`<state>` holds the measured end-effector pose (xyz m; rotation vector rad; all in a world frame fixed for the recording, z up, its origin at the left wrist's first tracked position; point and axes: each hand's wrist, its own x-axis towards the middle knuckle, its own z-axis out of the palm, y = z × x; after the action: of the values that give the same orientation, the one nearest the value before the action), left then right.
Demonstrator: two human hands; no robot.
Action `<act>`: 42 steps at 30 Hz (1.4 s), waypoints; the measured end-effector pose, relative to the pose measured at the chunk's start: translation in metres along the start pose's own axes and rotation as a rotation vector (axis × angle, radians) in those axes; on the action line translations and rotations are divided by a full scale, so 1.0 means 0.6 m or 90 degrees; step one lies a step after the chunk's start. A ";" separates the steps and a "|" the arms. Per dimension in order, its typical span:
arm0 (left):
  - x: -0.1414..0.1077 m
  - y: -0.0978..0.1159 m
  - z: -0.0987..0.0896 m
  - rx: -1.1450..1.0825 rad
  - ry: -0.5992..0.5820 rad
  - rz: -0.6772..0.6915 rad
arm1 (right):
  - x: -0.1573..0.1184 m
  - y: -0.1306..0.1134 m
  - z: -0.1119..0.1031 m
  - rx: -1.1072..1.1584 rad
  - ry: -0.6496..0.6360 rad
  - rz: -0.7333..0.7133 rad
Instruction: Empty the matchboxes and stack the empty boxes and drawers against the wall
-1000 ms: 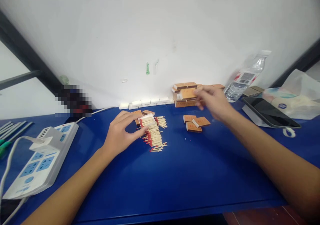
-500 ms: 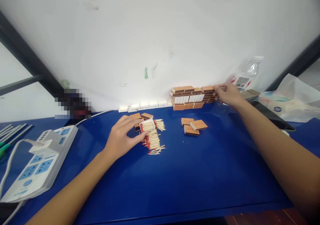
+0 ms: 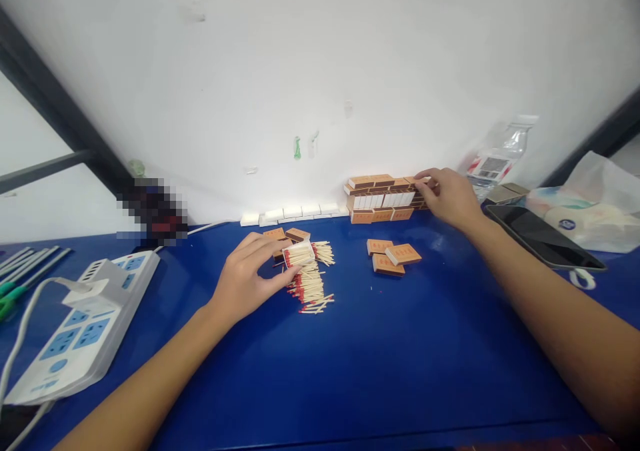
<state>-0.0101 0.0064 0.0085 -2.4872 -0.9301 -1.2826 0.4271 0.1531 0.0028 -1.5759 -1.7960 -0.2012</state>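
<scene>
Between the thumb and fingers of my left hand (image 3: 249,272) is a white matchbox tray (image 3: 299,253) holding red-tipped matches. Under and beside it lies a heap of loose matches (image 3: 311,287). Orange matchboxes (image 3: 298,235) lie just behind that hand. At the wall stands a stack of matchboxes (image 3: 381,183), with white pieces in its middle rows. My right hand (image 3: 447,194) has its thumb and fingers pinched at the stack's upper right end, touching a box there. Three matchboxes (image 3: 403,255) lie in front of the stack.
White trays (image 3: 301,211) line the wall's foot. On the blue table (image 3: 325,377), a power strip (image 3: 95,331) and green-handled tools (image 3: 30,274) lie left; a plastic bottle (image 3: 505,151), a dark phone or tablet (image 3: 545,236) and a tissue pack (image 3: 590,204) are at right.
My right hand has shifted slightly left along the top of the stack. The whole view has moved slightly, and my left hand still holds the tray.
</scene>
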 end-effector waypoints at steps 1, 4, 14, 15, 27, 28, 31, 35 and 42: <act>0.000 0.000 0.000 0.000 -0.001 0.002 | -0.001 0.001 0.002 -0.022 0.001 -0.013; -0.001 0.001 0.001 -0.002 -0.002 -0.003 | -0.003 0.006 0.004 -0.066 0.006 -0.023; 0.001 0.001 0.000 0.008 -0.004 -0.003 | -0.007 0.005 0.001 -0.112 0.014 0.011; 0.001 0.000 0.000 0.007 -0.004 -0.003 | -0.008 0.003 0.000 -0.118 0.018 0.012; -0.002 -0.018 -0.009 0.030 -0.019 -0.026 | -0.039 -0.102 -0.095 0.149 -0.512 -0.091; -0.001 -0.022 -0.013 0.037 -0.022 -0.037 | -0.043 -0.114 -0.104 0.136 -0.545 -0.084; 0.004 -0.036 -0.031 0.061 -0.062 -0.086 | -0.054 -0.140 -0.119 0.079 -0.645 -0.077; 0.013 -0.059 -0.062 0.074 -0.173 -0.156 | -0.061 -0.155 -0.117 0.016 -0.675 -0.056; 0.023 -0.099 -0.124 -0.053 -0.529 -0.380 | -0.061 -0.160 -0.113 0.117 -0.585 -0.092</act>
<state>-0.0900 0.0272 0.0577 -2.9527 -1.9298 -0.3023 0.3669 0.0637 0.0622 -1.5056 -2.5119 0.7189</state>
